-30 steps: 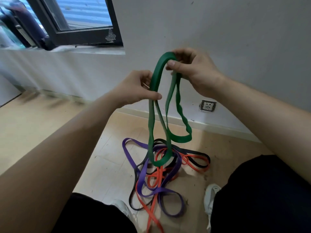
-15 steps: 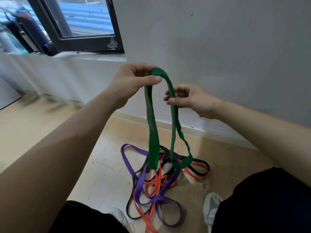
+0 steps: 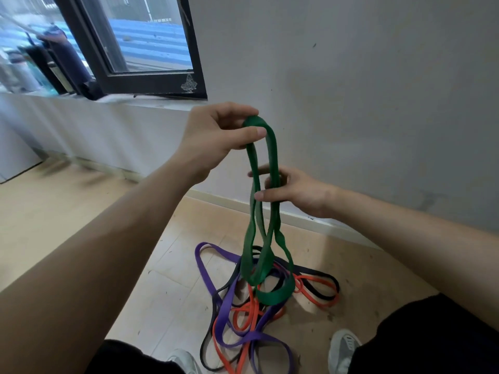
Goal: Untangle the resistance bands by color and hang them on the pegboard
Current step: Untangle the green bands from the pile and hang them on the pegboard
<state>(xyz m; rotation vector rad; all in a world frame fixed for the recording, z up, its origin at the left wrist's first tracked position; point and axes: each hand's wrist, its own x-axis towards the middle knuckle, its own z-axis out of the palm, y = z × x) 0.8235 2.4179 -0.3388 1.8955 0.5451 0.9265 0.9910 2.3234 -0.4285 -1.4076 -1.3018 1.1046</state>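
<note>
A green resistance band (image 3: pixel 271 233) hangs doubled in front of me, lifted off the floor. My left hand (image 3: pixel 216 136) pinches its top fold between thumb and fingers. Lower and to the right, my right hand (image 3: pixel 291 190) has its thumb and fingers round the hanging strands. Beneath the green loops, a tangle lies on the floor: a purple band (image 3: pixel 224 317), an orange band (image 3: pixel 316 292) and a black band (image 3: pixel 321 276), all looped through one another. No pegboard is in view.
A grey wall (image 3: pixel 364 103) stands close ahead, with a skirting board along the tiled floor (image 3: pixel 167 287). A dark-framed window (image 3: pixel 140 49) opens at the upper left above a sill. My knees and two shoes (image 3: pixel 343 349) frame the tangle at the bottom.
My left hand rose and took the band's top fold. My right hand let go of the top and slid down the strands. The green loops now hang lower over the tangle.
</note>
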